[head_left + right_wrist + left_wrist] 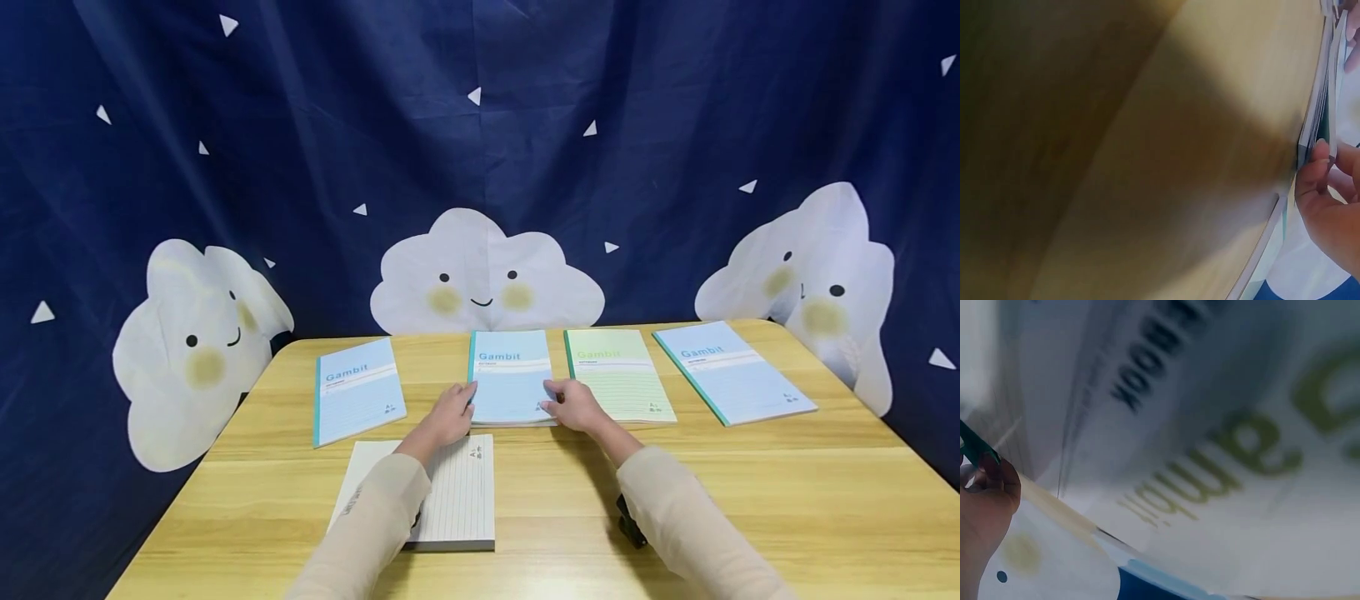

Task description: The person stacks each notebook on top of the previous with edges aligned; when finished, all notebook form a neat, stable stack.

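Note:
A blue notebook marked Gambit lies in the middle of the row, held at both sides. My left hand pinches its left edge; the left wrist view shows those fingers at a teal spine. My right hand grips the lower right edge with thumb and fingers. In the right wrist view the held notebook is slightly raised, at least at this edge, over another notebook. Below my left forearm lies a white lined notebook, its printed cover filling the left wrist view.
A green notebook lies just right of the held one. Other blue notebooks rest at the far left and far right. The wooden table ends at a dark blue curtain with white clouds.

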Action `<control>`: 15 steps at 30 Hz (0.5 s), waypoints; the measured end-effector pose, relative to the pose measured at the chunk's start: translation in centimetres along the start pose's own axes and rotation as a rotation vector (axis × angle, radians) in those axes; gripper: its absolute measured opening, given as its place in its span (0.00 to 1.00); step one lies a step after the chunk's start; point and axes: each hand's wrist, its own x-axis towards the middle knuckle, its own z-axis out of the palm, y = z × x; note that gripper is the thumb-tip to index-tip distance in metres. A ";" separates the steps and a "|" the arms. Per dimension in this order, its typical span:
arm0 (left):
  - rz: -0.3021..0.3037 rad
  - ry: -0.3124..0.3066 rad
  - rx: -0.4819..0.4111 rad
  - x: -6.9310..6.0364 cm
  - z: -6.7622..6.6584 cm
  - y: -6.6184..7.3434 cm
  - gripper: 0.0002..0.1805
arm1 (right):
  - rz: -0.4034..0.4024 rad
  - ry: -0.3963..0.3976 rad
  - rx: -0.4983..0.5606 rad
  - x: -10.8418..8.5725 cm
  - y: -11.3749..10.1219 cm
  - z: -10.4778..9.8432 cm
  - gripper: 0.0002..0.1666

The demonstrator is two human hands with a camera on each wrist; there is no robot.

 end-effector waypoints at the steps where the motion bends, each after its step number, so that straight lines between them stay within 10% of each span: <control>1: -0.009 -0.009 0.026 0.1 0.1 -0.1 0.26 | -0.006 -0.003 -0.026 0.0 0.1 0.1 0.28; 12: -0.014 -0.048 0.216 -0.2 0.0 0.4 0.27 | -0.134 -0.002 -0.212 0.2 0.3 0.5 0.09; 15: -0.019 -0.057 0.235 -0.3 0.0 0.5 0.27 | -0.182 -0.009 -0.259 0.2 0.3 0.6 0.18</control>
